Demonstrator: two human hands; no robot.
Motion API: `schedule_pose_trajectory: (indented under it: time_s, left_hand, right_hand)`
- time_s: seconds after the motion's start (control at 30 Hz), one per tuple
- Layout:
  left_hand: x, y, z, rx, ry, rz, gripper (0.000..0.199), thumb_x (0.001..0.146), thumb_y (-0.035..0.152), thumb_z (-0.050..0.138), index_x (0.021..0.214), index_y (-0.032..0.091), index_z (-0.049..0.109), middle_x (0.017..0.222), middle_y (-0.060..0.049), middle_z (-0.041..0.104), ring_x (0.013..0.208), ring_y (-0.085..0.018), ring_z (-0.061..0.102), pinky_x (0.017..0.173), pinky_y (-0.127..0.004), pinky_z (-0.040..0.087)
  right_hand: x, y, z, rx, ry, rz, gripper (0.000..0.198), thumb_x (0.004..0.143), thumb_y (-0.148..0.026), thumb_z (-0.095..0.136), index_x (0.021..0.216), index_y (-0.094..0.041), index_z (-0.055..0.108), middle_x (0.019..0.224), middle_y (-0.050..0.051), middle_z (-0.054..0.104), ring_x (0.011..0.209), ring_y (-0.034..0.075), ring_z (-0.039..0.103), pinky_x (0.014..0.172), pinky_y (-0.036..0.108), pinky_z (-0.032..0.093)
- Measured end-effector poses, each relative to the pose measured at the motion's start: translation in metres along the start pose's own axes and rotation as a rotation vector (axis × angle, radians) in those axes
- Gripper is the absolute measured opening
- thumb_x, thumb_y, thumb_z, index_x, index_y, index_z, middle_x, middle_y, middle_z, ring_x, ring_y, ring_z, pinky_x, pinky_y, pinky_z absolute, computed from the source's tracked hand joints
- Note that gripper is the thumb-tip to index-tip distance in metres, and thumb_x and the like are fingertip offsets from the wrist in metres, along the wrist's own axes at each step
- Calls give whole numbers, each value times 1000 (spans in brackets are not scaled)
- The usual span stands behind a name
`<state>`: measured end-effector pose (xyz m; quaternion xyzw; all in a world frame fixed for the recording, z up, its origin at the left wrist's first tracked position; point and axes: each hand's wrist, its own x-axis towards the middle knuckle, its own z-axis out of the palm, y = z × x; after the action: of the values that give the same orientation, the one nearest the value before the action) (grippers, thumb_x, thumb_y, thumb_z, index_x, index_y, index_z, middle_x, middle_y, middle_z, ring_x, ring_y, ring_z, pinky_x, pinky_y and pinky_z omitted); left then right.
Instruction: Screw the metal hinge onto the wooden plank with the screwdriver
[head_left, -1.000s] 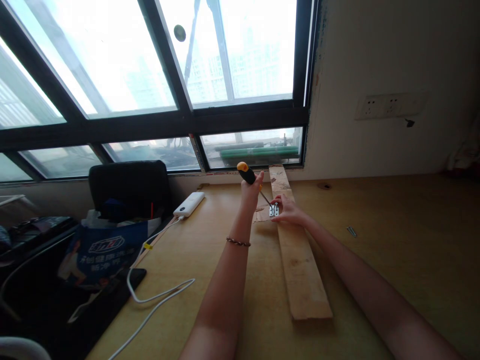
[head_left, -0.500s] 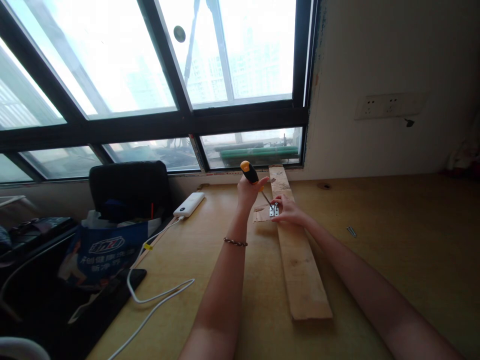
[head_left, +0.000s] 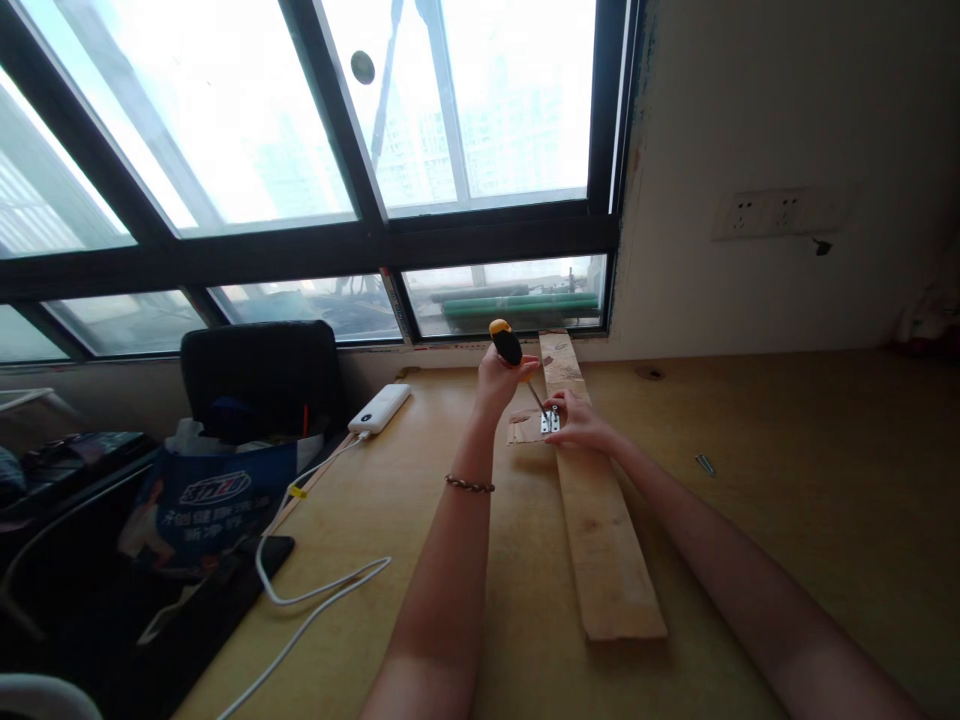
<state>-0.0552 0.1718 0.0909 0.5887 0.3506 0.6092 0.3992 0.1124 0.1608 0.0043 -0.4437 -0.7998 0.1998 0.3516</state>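
Note:
My left hand [head_left: 498, 382] is wrapped round a screwdriver [head_left: 507, 343] with a black and yellow handle. Its shaft slants down to the right, the tip reaching a silver metal hinge [head_left: 550, 422]. Thumb and fingers of my right hand [head_left: 580, 421] hold the hinge from the right side. Under the hinge, a long wooden board [head_left: 609, 550] runs away from me toward the window. A short piece of wood [head_left: 524, 427] sticks out at the board's left, beneath the hinge's left leaf. Whether the tip sits in a screw is too small to tell.
On the wooden table [head_left: 787, 580], a few screws [head_left: 704, 464] lie to the right. A white power bank [head_left: 380, 409] with a white cable [head_left: 330, 590] lies left. Beyond the left edge are a black chair [head_left: 259, 370] and a blue bag [head_left: 217, 500]. A window [head_left: 495, 240] stands behind.
The screwdriver's handle has turned and tilted slightly to the right in my left hand. My right hand stays at the hinge. The whole view has shifted a little.

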Motion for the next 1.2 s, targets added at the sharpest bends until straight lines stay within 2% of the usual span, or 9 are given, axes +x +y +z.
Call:
schedule_pose_trajectory:
  time_s: [0.13, 0.23, 0.37, 0.53, 0.63, 0.77, 0.93, 1.03, 1.2]
  left_hand:
    - [-6, 12, -7, -173, -180, -115, 38, 51, 13, 69, 82, 17, 47, 82, -7, 67, 81, -22, 63, 71, -34, 46]
    - [-10, 19, -10, -277, -315, -196, 27, 50, 7, 63, 73, 14, 52, 85, -9, 67, 89, -25, 61, 74, -34, 46]
    - [-9, 19, -11, -318, -215, -245, 21, 44, 4, 62, 62, 12, 54, 88, -11, 65, 90, -26, 60, 68, -31, 46]
    - [-2, 9, -18, -220, -155, -281, 28, 41, 3, 65, 67, 13, 60, 74, -2, 60, 65, -12, 55, 55, -22, 41]
    - [0, 6, -20, -186, -124, -244, 36, 42, 5, 67, 77, 12, 63, 68, 0, 59, 63, -11, 54, 58, -23, 41]
    - [0, 5, -16, -208, -63, -210, 53, 42, 9, 73, 93, 13, 56, 77, -3, 61, 72, -15, 59, 66, -27, 45]
    - [2, -2, -9, -133, 71, -104, 43, 43, 22, 79, 73, 14, 48, 63, 5, 50, 55, -7, 51, 57, -23, 42]
    - [3, -6, -6, -117, 91, -77, 41, 45, 27, 79, 62, 15, 43, 54, 7, 42, 48, -5, 44, 51, -21, 38]
    - [1, -1, -5, -134, 37, -151, 36, 44, 28, 79, 64, 12, 54, 62, 0, 56, 58, -10, 53, 58, -26, 43]
  right_hand:
    - [0, -1, 0, -12, -2, -1, 59, 49, -34, 79, 100, -19, 55, 107, 6, 51, 96, 22, 52, 85, 34, 41]
    - [-1, -2, -1, -14, 4, 5, 59, 50, -35, 78, 101, -19, 55, 107, 5, 51, 96, 21, 52, 84, 34, 41]
    - [-2, -4, -1, -23, 15, 7, 59, 50, -36, 78, 102, -20, 55, 107, 5, 51, 96, 21, 53, 85, 34, 41]
    - [-2, -3, -1, -17, 14, 12, 59, 50, -35, 78, 103, -20, 55, 106, 5, 51, 96, 21, 52, 85, 34, 40]
    - [-1, -1, 0, -28, 13, 9, 60, 49, -34, 79, 103, -20, 56, 107, 5, 50, 97, 21, 52, 86, 34, 40]
    - [0, 2, 0, -28, 12, -12, 59, 51, -36, 78, 103, -19, 56, 105, 5, 50, 94, 20, 52, 84, 33, 40]
    - [0, 4, 2, -43, 12, -28, 59, 50, -36, 78, 103, -20, 57, 106, 5, 49, 96, 20, 51, 85, 33, 40]
    - [0, 4, 2, -44, 13, -24, 58, 50, -36, 78, 102, -20, 57, 107, 5, 49, 97, 21, 51, 86, 34, 40]
    - [-1, 3, 1, -29, 14, -7, 60, 50, -37, 78, 104, -21, 56, 108, 5, 50, 96, 21, 52, 86, 35, 40]
